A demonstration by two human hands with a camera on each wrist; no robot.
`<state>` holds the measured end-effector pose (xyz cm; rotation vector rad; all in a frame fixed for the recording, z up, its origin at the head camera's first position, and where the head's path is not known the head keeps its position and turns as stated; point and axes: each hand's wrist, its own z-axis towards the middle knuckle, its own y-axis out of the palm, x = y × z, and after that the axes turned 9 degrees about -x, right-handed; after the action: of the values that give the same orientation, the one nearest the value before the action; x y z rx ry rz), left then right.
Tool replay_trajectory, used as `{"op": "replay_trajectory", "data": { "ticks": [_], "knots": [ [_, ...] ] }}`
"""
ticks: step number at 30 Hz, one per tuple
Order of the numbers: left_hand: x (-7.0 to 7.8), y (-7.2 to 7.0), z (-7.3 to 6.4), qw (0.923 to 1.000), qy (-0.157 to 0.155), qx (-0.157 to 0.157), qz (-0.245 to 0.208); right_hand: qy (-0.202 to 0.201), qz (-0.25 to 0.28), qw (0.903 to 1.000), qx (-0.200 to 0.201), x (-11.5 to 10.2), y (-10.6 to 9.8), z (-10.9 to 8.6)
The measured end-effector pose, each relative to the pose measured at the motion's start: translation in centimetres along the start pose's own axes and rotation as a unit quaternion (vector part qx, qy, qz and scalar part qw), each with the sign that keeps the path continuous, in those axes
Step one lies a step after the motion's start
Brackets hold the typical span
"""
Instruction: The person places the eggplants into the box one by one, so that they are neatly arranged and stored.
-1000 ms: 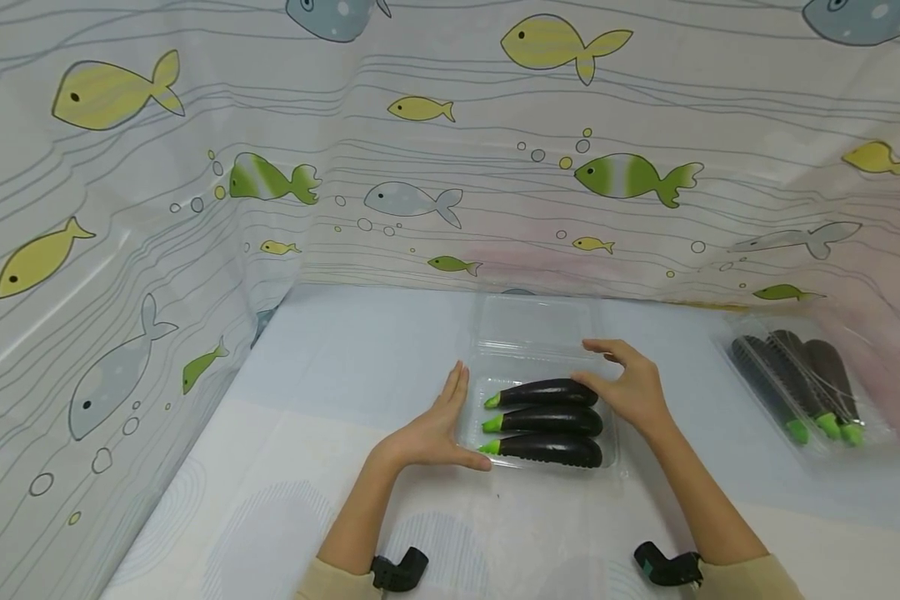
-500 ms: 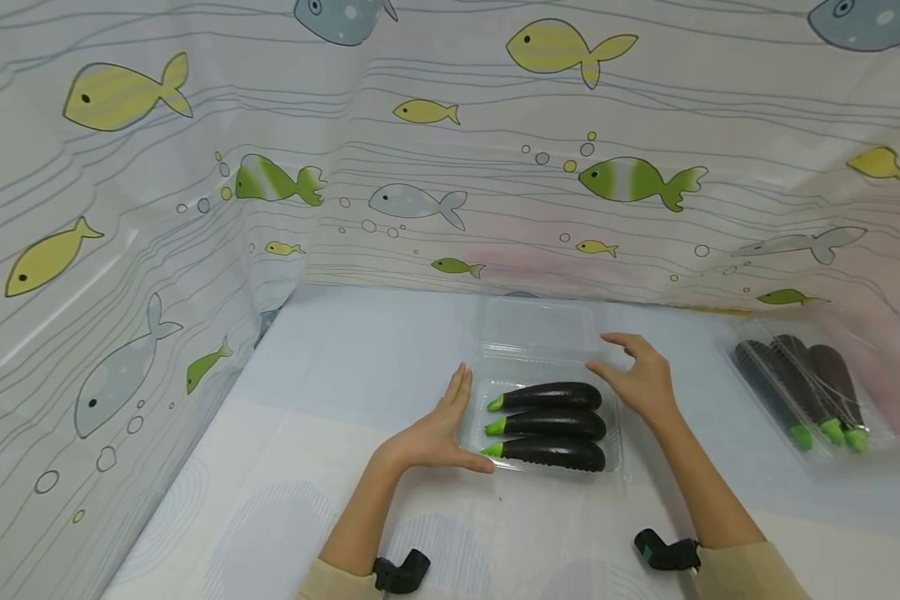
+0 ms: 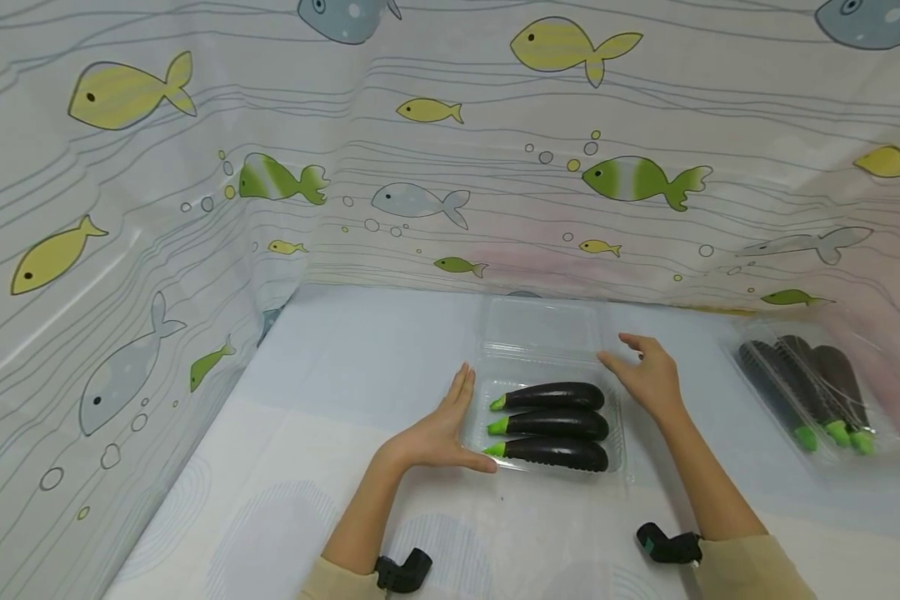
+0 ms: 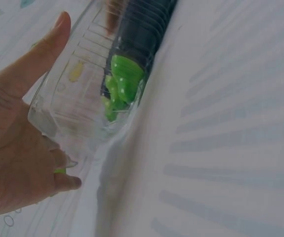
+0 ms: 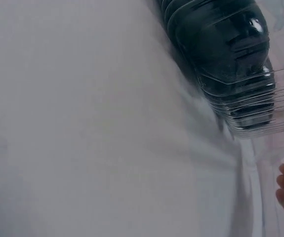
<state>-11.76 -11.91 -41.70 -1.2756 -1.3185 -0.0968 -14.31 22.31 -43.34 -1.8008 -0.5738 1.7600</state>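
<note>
A clear plastic clamshell tray (image 3: 619,462) lies open on the table with three dark purple eggplants (image 3: 551,423) side by side in it, green stems to the left. Its lid (image 3: 540,329) lies flat behind it. My left hand (image 3: 441,427) rests with straight fingers against the tray's left wall (image 4: 75,106), beside the green stems (image 4: 119,84). My right hand (image 3: 648,375) hovers with relaxed fingers at the tray's far right corner, close to the lid's edge, holding nothing. In the right wrist view the eggplant ends (image 5: 225,49) show through the ribbed tray wall.
A second clear clamshell (image 3: 881,446), closed over more eggplants (image 3: 810,383), sits at the right of the table. A fish-print curtain (image 3: 420,167) walls the table at the back and left. The tablecloth (image 3: 330,375) is pale.
My right hand has lifted off the top eggplant and drawn back to the right, toward the tray's far right corner. The left hand has stayed against the tray's left side.
</note>
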Motion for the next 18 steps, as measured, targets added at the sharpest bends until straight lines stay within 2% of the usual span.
{"op": "replay_trajectory", "data": {
  "ticks": [3,5,8,13,18],
  "knots": [
    [0.18,0.0,-0.05,1.0,0.002,0.0,-0.004,0.029,0.002,0.9986,-0.043,-0.04,-0.44,-0.14],
    [0.28,-0.04,-0.09,1.0,0.002,0.0,-0.005,0.033,-0.002,0.9972,-0.066,-0.01,-0.58,-0.12],
    [0.3,-0.04,-0.08,1.0,0.003,0.001,-0.006,0.029,-0.005,0.9963,-0.081,0.04,-0.62,-0.07],
    [0.24,-0.01,-0.01,1.0,0.004,0.002,-0.006,0.028,0.013,0.9972,-0.069,-0.11,-0.49,-0.12],
    [0.28,-0.07,-0.03,1.0,0.003,0.001,0.002,0.021,0.043,0.9983,-0.033,-0.36,-0.36,-0.44]
  ]
}}
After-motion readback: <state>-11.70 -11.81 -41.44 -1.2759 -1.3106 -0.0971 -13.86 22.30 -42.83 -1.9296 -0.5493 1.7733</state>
